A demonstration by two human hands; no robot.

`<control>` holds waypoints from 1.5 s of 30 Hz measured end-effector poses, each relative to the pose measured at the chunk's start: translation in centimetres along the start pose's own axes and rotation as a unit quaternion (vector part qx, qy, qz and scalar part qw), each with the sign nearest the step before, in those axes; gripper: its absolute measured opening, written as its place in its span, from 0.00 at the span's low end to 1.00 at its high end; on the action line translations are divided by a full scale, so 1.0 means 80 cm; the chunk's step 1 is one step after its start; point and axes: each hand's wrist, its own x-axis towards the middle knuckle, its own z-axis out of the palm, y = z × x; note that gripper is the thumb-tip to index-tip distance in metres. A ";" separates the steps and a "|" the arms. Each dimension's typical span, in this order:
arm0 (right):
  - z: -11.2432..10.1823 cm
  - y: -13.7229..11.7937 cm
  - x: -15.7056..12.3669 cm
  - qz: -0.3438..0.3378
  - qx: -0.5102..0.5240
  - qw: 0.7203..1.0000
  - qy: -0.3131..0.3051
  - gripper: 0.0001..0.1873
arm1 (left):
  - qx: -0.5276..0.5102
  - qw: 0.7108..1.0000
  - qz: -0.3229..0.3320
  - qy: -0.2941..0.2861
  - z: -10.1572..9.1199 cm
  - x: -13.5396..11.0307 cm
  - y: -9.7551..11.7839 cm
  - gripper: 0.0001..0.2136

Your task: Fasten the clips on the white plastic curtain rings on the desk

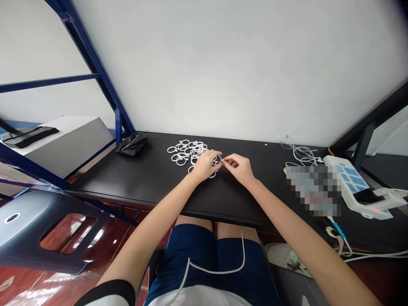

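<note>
A heap of several white plastic rings [186,151] lies on the black table [153,178] near the wall. My left hand [205,165] rests at the heap's right edge with its fingers curled round a white ring [218,160]. My right hand [240,166] is beside it, thumb and forefinger pinched on the same ring where the two hands meet. Both forearms reach forward over the table's front edge.
A crumpled black bag [132,143] lies at the back left. To the right are tangled white cables [302,154], a white power strip [353,180] and a blurred-out object [314,189]. A dark stool [41,229] stands at lower left, blue shelf frames [95,68] behind.
</note>
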 end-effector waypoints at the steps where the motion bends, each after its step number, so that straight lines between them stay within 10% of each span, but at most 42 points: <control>1: 0.000 0.000 0.000 0.002 0.001 1.000 0.000 0.06 | 0.004 1.000 -0.002 0.000 0.000 0.000 0.000 0.12; 45: 0.002 0.011 0.001 0.044 -0.014 0.999 -0.029 0.07 | 0.039 0.995 -0.041 -0.088 0.007 -0.004 -0.005 0.06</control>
